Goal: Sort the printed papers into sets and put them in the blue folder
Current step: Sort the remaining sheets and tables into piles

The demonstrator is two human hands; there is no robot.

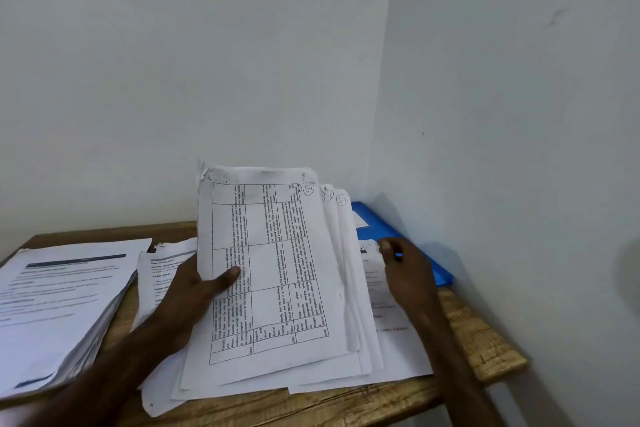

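While my left hand (194,291) grips the paper bundle (277,270), thumb on the front sheet and fingers behind, the bundle stands tilted with its lower edge on the loose sheets (398,343) spread over the wooden table (485,336). Front sheet is a printed grid table turned sideways; cell text is too small to read reliably. Top right corner has a handwritten circled mark (309,188), reads "S-" plus a digit, maybe 1 or 4, can't tell. Sheets fanned out behind it carry more circled marks, one reads "S-8" (342,200), another is half hidden and ends in "-6". Right hand (408,274) is down on the loose sheets just beside the blue folder (384,224), fingers curled at a sheet's edge; can't tell whether it's pinching paper or only touching. Folder lies flat in the far right corner of the table, against the wall, its near side covered by papers. Thick stack (62,295) sits on the left of the table, top page has a dark header bar, text blurred. Between the stack and my left hand is a torn-edged sheet (166,267) where "TASK GOAL" is legible.
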